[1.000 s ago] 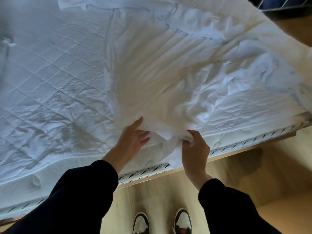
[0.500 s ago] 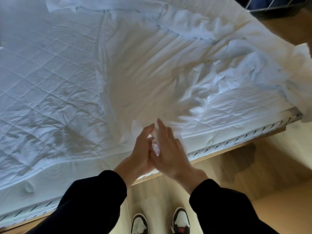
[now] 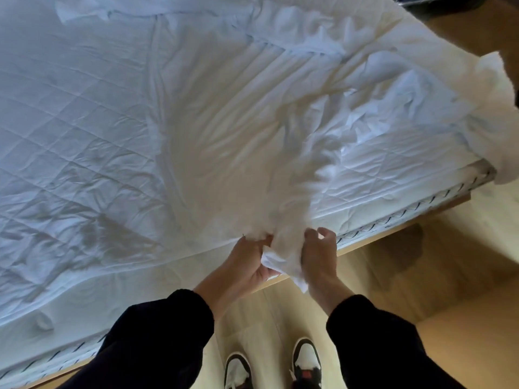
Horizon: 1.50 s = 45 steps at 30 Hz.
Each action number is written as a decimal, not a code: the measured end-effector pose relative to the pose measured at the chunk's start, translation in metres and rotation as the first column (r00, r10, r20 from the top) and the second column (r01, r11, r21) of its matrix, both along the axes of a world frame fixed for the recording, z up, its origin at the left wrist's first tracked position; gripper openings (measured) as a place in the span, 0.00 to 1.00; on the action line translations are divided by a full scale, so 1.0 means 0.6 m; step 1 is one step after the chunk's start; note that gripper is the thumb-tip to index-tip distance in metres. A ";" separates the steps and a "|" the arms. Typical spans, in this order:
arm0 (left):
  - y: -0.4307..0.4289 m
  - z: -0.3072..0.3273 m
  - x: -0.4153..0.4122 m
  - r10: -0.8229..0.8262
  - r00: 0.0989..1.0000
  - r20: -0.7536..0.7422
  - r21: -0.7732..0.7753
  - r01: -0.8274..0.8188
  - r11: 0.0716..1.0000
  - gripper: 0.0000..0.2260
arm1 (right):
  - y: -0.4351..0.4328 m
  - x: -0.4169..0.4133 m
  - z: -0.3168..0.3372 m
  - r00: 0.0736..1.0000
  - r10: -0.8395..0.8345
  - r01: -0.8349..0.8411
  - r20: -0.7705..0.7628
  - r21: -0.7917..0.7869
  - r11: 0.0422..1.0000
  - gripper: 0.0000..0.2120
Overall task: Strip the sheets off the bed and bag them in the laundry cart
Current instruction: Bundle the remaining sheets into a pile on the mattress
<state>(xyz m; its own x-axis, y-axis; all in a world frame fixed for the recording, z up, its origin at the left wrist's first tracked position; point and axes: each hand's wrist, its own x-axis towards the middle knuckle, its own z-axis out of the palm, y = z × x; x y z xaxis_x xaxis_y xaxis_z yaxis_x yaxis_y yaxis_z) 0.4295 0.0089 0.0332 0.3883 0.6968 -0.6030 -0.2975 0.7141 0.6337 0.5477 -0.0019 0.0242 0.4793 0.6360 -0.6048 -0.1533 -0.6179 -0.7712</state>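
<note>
A loose white sheet (image 3: 238, 130) lies crumpled across the right half of the bed, its far right corner hanging off the mattress end. The sheet's near edge is bunched into a wad at the bed's front edge. My left hand (image 3: 248, 262) grips that wad from the left. My right hand (image 3: 318, 255) holds it from the right, fingers curled around the cloth. A tail of sheet hangs down between my wrists. The quilted mattress cover (image 3: 70, 130) shows bare on the left half.
The bed's wooden frame (image 3: 393, 231) runs diagonally in front of me, over a light wood floor (image 3: 449, 276). My two shoes (image 3: 238, 369) stand close to the frame. A dark metal rack shows at the top right corner (image 3: 449, 1).
My hands came together at the sheet's near edge, then gathered it into a wad and pulled it toward me. More of the sheet is drawn toward the bed's front edge.
</note>
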 end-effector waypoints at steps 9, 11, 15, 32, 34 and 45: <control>-0.009 0.072 0.046 -0.289 0.957 0.029 0.042 0.288 0.957 0.15 | 0.055 0.096 0.057 0.895 -0.113 0.120 -0.431 -0.011 0.993 0.11; -0.001 0.058 0.040 -0.145 0.985 -0.093 0.016 0.147 0.989 0.12 | 0.057 0.120 0.064 0.862 -0.298 0.311 -0.410 -0.037 0.950 0.07; 0.013 0.011 0.050 0.179 0.886 -0.428 -0.086 -0.237 0.968 0.17 | 0.024 0.175 0.085 0.879 -0.467 0.441 0.092 0.211 0.872 0.10; 0.071 0.015 0.182 -0.074 0.380 -0.922 0.191 0.614 0.766 0.20 | -0.025 0.175 0.003 0.953 0.092 -0.107 0.290 0.035 0.994 0.15; 0.092 0.012 0.219 -0.132 0.439 -0.889 0.232 0.679 0.697 0.15 | -0.007 0.182 0.002 0.973 0.021 -0.038 0.230 0.067 0.997 0.17; 0.287 -0.044 0.409 -0.041 0.376 -0.926 0.255 0.700 0.667 0.33 | 0.141 0.323 -0.057 0.919 0.072 -0.025 0.388 -0.126 0.992 0.24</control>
<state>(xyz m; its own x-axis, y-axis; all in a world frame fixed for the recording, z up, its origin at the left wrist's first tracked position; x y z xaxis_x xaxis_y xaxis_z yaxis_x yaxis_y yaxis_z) 0.6748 0.1813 0.0070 0.2677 0.8973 -0.3509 0.7726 0.0177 0.6346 0.7415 0.0828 -0.0099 0.6627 0.6011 -0.4467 0.1778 -0.7057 -0.6859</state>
